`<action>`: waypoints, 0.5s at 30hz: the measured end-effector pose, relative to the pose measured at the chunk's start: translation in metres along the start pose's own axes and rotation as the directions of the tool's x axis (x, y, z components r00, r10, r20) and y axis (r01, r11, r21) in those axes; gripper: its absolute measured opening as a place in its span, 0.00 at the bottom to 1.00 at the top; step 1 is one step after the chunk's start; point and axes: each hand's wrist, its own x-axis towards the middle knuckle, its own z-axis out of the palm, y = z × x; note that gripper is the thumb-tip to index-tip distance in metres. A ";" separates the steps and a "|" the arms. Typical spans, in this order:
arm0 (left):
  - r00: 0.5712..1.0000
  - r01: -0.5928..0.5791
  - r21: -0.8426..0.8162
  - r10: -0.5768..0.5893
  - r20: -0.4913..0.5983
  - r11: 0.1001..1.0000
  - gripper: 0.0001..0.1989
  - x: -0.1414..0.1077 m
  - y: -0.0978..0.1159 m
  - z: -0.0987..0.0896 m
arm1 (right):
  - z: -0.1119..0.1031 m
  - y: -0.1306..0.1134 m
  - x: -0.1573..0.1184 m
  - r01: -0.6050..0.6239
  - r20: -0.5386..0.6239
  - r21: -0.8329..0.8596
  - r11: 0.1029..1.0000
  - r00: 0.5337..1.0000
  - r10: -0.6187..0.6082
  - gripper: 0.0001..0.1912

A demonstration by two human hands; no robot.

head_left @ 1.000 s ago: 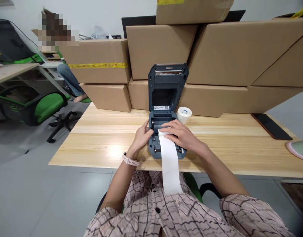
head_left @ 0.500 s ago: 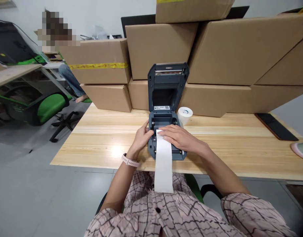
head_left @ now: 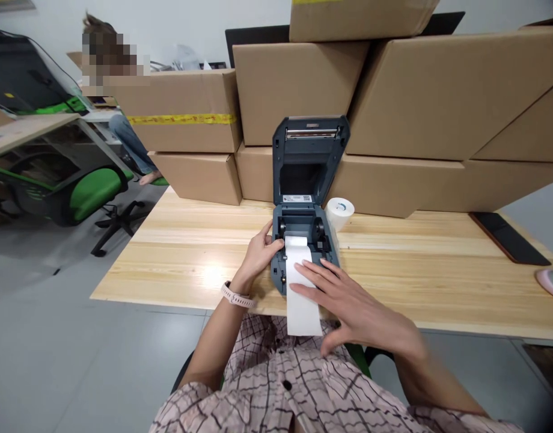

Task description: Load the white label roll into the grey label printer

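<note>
A dark grey label printer [head_left: 280, 264] stands on the table with its lid [head_left: 279, 162] raised. A white paper strip [head_left: 301, 310] runs out over the printer's front and hangs past the table edge. My left hand [head_left: 258, 252] grips the printer's left side, its thumb over the inner rim. Spread above the strip, the fingers of my right hand [head_left: 344, 297] are apart; whether the fingertips touch the paper I cannot tell. Just right of the printer stands a white paper roll [head_left: 341, 210].
Stacked cardboard boxes [head_left: 299, 90] line the back of the wooden table [head_left: 168, 264]. A dark flat device [head_left: 508, 237] lies at the right, near a pink-rimmed object [head_left: 551, 284]. A person sits behind the boxes at the left, beyond a green chair [head_left: 96, 192].
My right hand has come back from the printer's interior toward me and its fingers have spread. The hanging end of the strip sits slightly higher. My left hand keeps its place.
</note>
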 end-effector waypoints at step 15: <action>0.998 0.020 -0.083 -0.015 0.068 0.996 0.40 -0.004 0.003 0.000 | 0.017 -0.008 -0.004 -0.024 -0.355 0.099 0.995 0.933 0.058 0.22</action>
